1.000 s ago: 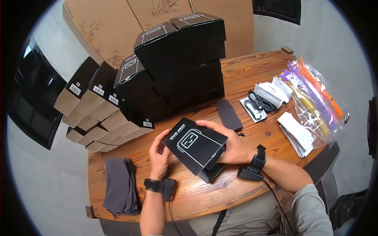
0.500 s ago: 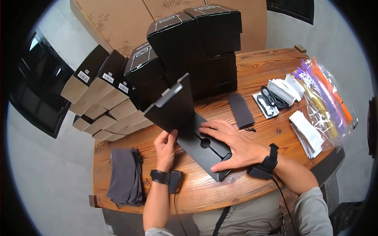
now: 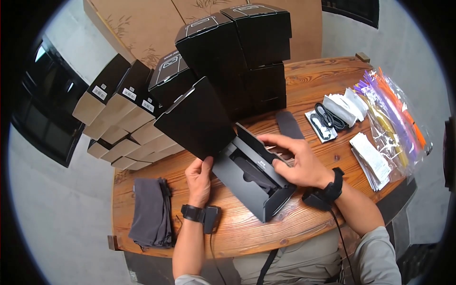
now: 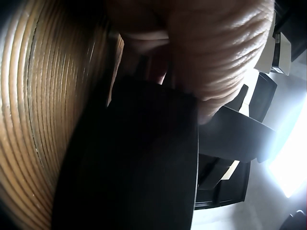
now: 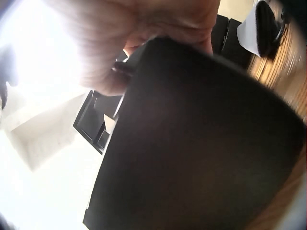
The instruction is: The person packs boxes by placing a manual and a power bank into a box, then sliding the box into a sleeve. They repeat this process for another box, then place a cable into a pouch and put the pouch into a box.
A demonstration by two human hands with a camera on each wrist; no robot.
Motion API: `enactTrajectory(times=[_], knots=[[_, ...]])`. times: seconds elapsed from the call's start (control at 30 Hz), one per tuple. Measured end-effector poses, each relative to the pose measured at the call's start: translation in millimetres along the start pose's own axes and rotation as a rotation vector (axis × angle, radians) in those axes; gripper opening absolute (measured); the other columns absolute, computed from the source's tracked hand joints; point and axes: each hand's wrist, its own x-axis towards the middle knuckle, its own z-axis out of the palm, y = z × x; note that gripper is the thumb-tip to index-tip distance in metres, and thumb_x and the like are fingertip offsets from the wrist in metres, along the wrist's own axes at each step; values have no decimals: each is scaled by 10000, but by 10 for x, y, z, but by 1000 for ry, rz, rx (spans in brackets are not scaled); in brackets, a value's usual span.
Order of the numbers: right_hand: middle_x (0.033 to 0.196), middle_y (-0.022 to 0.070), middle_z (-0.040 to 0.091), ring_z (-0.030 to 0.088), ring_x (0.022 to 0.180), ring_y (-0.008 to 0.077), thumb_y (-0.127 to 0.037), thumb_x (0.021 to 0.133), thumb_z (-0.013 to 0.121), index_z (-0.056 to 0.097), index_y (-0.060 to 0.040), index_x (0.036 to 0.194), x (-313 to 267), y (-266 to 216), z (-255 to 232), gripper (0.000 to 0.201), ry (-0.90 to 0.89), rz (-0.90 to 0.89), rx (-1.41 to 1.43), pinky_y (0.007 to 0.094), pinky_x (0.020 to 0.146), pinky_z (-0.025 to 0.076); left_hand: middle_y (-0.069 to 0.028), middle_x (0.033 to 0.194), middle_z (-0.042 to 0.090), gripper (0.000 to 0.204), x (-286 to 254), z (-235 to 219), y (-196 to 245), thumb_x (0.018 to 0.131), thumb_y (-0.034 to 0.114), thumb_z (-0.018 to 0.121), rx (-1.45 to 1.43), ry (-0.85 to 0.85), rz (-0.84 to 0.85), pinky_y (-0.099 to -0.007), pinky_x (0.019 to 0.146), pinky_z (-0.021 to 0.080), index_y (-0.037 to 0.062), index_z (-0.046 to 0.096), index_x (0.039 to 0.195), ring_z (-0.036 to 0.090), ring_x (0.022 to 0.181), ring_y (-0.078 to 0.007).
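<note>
In the head view a black box (image 3: 244, 192) lies tilted above the table, its lid (image 3: 194, 118) raised toward the stacked boxes. My left hand (image 3: 198, 183) pinches the box's left edge near the lid's hinge. With thumb and fingers my right hand (image 3: 301, 161) holds an inner flap (image 3: 256, 142) lifted on the right side. Dark contents (image 3: 251, 173) show in the opening beneath. Both wrist views are mostly filled by dark box panels, with the left hand (image 4: 206, 43) and the right hand (image 5: 139, 38) gripping their edges.
Black boxes (image 3: 213, 57) are stacked behind, with tan-ended boxes (image 3: 128, 137) at left. Grey cloth pouches (image 3: 151, 213) lie front left. Toward the right are a grey pouch (image 3: 289, 126), black cables (image 3: 327, 118), white papers (image 3: 370, 161) and a bag of coloured strips (image 3: 392, 123).
The box's lid has swung up and leftward. My right hand has moved from the lid to the inner flap and raised it, exposing the inside. The left hand has shifted along the left edge.
</note>
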Motion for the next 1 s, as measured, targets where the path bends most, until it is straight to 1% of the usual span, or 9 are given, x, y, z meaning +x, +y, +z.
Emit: enactTrajectory(times=[0.07,0.17,0.27,0.37,0.47,0.57,0.67,0.77,1.0], knots=[[1152,161,642,641,1048,229,-43,795,559,516,22,1316,18,19,-47,527,6,56,83,331,907,526,52,832,592,192,13,17,-8,982,190,598,-38,42,11,-199,604,397,16,672,1017,473,688,-24],[1196,158,622,620,1091,231,-66,798,583,514,-1,1328,22,75,-92,538,4,64,-4,339,918,516,28,894,619,204,14,-103,-38,976,209,609,-55,-21,-5,-215,693,434,13,666,996,511,765,-41],[1262,115,575,545,1162,194,-49,788,642,488,-10,1361,56,-104,-187,595,-113,193,-47,315,993,446,25,891,625,205,4,-56,3,975,214,612,-48,-10,8,-212,699,431,15,663,975,519,770,-43],[1275,125,576,531,1190,242,-64,758,684,498,-44,1365,49,-66,-235,635,-67,-67,-247,336,987,454,21,901,637,216,4,-95,-18,975,213,612,-26,-32,28,-208,705,430,7,671,998,528,778,-43],[1271,110,589,501,1223,281,-76,723,722,565,-65,1309,59,-111,-264,606,-94,-139,-310,380,1014,435,12,923,651,232,-3,-85,-20,976,210,609,-3,-37,27,-205,708,430,-4,680,1034,538,793,-43],[1228,78,621,480,1244,298,-86,706,752,651,-58,1186,72,-34,-348,491,-239,-220,-398,417,1043,405,3,957,663,246,-8,-135,-81,977,205,607,-3,-71,12,-209,731,436,-11,681,1068,551,821,-48],[1155,60,657,458,1252,310,-87,704,764,697,-53,1076,56,-14,-370,380,-264,-139,-314,432,1054,384,60,833,624,209,-16,-18,-2,967,186,623,-1,-12,42,-191,673,397,-8,700,970,503,749,-22],[1091,42,675,457,1217,307,-83,708,765,712,-61,1027,41,-13,-399,324,-260,-99,-357,414,1021,404,62,822,621,203,-22,-17,10,967,183,623,3,-10,51,-190,661,393,-5,700,952,499,733,-20],[1028,6,676,469,1159,284,-52,714,734,737,-86,914,44,-17,-210,203,-221,-261,-304,402,1015,384,62,790,614,195,-34,-25,7,963,174,627,-12,-40,6,-188,638,387,-1,695,911,492,709,-18]])
